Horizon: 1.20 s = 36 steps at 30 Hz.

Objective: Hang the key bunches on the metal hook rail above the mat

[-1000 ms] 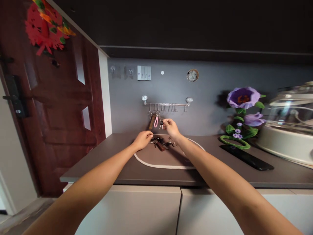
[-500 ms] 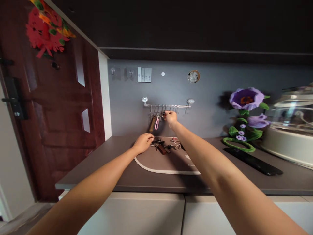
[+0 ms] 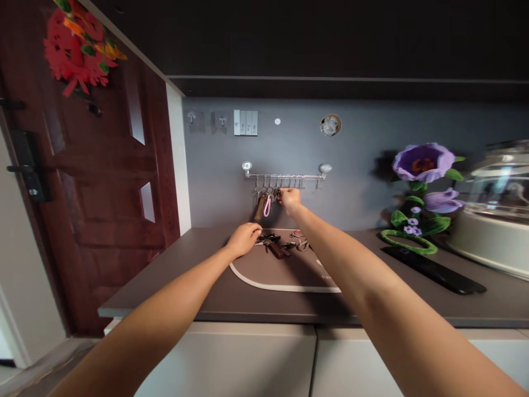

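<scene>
A chrome hook rail (image 3: 285, 176) is fixed to the grey wall above the counter. A brown-tagged key (image 3: 259, 206) and a pink-looped key (image 3: 267, 206) hang from its left hooks. My right hand (image 3: 290, 199) is raised to the rail, fingers pinched on a small dark key bunch (image 3: 278, 194) at a hook just right of the pink one. My left hand (image 3: 244, 240) rests curled on the counter, touching the left end of a pile of keys (image 3: 281, 246) that lies on a brown mat with a white rim (image 3: 264, 285).
A dark red door (image 3: 82, 182) with a red ornament stands at the left. A purple fabric flower (image 3: 419, 187), a black flat device (image 3: 433, 269) and a pot with a glass lid (image 3: 491, 209) occupy the counter's right side. White cabinet fronts lie below.
My right hand rose from just above the key pile up to the hook rail, carrying the small key bunch. My left hand stayed by the pile.
</scene>
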{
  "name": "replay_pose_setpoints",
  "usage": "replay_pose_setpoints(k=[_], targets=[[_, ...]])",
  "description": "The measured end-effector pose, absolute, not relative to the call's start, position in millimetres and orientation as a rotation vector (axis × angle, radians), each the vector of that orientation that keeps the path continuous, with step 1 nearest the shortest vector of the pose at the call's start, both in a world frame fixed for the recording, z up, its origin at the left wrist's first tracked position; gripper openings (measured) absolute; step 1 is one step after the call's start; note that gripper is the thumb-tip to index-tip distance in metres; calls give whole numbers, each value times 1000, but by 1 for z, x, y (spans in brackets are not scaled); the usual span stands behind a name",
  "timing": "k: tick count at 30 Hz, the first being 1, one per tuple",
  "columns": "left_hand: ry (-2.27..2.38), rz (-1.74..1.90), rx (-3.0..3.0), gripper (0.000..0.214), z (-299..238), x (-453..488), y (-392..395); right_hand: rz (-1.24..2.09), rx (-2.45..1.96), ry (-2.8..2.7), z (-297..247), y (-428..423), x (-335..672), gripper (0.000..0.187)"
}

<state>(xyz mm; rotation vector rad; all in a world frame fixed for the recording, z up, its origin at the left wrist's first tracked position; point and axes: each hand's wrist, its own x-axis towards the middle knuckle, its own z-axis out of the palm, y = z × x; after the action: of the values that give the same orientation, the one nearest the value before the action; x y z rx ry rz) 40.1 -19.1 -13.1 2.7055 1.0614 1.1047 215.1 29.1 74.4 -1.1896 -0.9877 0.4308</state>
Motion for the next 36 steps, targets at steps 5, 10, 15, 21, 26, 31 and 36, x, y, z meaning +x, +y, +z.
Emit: replay_pose_setpoints(k=[5, 10, 15, 21, 26, 31, 36], targets=[[1086, 1109, 2694, 28, -14, 39, -16, 455, -1172, -1032, 70, 28, 217, 10], [1145, 1094, 2660, 29, -15, 37, -14, 453, -1181, -1076, 67, 28, 220, 9], [1159, 1081, 2642, 28, -14, 37, -12, 420, -1197, -1181, 63, 26, 221, 12], [1170, 1047, 2663, 28, -14, 35, -11, 427, -1259, -1107, 61, 9, 216, 17], [1181, 991, 2690, 29, -15, 33, -6, 439, -1308, -1093, 56, -17, 206, 21], [1114, 927, 2730, 29, -18, 33, -3, 489, -1317, -1160, 37, -44, 202, 20], [1115, 857, 2760, 30, -21, 34, -4, 475, -1322, -1270, 5, -58, 211, 20]])
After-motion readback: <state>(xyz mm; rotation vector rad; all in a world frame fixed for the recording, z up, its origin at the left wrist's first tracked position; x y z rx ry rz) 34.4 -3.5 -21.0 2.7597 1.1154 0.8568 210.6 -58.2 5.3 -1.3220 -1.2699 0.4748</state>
